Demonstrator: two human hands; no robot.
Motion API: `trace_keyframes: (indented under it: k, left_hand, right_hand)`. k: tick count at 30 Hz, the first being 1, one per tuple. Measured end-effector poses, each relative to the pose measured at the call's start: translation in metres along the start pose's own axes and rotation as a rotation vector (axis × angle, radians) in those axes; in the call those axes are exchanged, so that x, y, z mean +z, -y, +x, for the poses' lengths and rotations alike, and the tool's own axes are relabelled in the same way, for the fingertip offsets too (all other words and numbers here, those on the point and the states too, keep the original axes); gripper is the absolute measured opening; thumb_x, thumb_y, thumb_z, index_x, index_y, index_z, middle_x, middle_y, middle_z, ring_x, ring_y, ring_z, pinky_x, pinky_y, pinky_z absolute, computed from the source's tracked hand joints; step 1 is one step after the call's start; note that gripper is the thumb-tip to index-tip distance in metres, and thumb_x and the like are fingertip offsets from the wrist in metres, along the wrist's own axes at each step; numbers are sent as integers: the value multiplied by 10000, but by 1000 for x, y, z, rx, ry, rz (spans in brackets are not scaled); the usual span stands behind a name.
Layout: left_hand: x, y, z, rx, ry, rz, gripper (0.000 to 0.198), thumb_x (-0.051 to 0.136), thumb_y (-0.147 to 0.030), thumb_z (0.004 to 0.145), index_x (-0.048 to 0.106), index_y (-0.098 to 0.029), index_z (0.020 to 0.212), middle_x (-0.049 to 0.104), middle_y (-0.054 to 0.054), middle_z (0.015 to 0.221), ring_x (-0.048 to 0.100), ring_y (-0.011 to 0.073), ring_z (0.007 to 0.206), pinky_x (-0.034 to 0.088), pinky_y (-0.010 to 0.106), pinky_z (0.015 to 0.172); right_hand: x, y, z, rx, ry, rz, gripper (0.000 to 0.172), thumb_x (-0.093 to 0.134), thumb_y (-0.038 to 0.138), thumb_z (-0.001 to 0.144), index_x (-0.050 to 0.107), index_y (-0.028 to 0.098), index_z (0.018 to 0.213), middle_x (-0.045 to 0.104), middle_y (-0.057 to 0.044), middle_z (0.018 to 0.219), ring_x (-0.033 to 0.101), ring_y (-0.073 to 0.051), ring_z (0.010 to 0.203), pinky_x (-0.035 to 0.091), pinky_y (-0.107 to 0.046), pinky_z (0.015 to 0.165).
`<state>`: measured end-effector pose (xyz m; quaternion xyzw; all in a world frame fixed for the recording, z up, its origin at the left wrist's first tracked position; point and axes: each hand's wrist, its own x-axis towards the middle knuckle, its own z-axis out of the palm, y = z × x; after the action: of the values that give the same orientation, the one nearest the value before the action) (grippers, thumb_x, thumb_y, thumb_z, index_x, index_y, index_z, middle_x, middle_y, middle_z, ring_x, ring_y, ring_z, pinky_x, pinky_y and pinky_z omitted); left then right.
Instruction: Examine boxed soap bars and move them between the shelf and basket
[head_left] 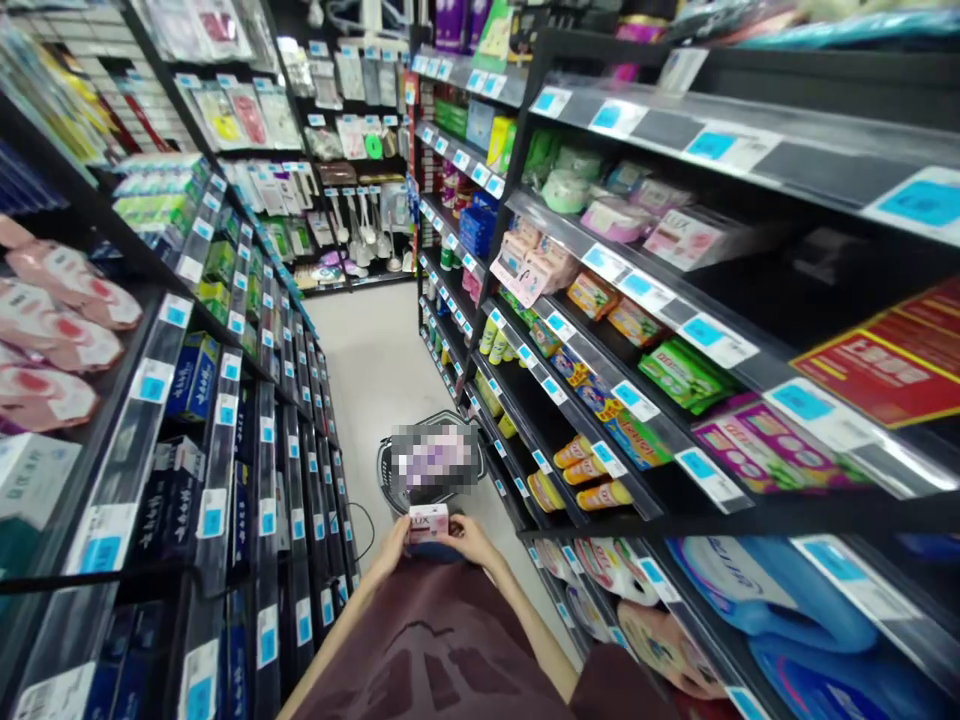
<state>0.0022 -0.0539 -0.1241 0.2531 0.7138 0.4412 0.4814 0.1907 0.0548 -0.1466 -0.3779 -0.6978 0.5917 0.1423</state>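
Low in the middle of the view, both my hands hold a small pink and white soap box (428, 522). My left hand (392, 549) grips its left end and my right hand (469, 540) grips its right end, fingers curled round it. Just beyond the box, on the aisle floor, stands a dark shopping basket (390, 462) holding several pinkish packs; its contents are blurred.
I stand in a narrow shop aisle with a pale floor (371, 350). Dark shelves (247, 420) of boxed goods line the left. Shelves on the right (675, 330) carry soap boxes, bottles and packets. A rack of hanging goods (352, 200) closes the far end.
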Motion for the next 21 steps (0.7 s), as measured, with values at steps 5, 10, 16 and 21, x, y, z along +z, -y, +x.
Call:
trace_keyframes:
  k: [5,10,16,21]
  left_hand:
    - [-14,-21,5,49,170,50,750,676,-721,650,628,-203,1190,720,102,991,681,251,798,546,361,667]
    - [-31,-28,8,140,228,124,760,695,-720,644,605,-232,1220,688,118,1082,689,270,847,560,395,738]
    - [-38,-17,16,96,210,62,748,724,-740,586,638,-276,1166,692,116,1129,711,312,922,561,414,788]
    - [-25,-43,12,137,237,45,796,725,-729,595,646,-212,1194,713,140,1089,715,322,916,555,395,748]
  right_hand:
    - [-2,6,5,22,-72,33,358,690,477,771,734,135,866,716,-30,756,598,-161,676,453,-247,627]
    - [1,18,10,25,-109,78,316,735,440,714,727,134,792,669,7,642,531,-126,577,388,-218,547]
    - [0,38,10,-22,-178,74,273,767,421,682,707,157,722,635,29,600,508,-120,557,351,-220,537]
    - [-3,56,-6,-75,-342,61,274,715,436,756,697,163,741,621,36,623,496,-116,576,354,-221,567]
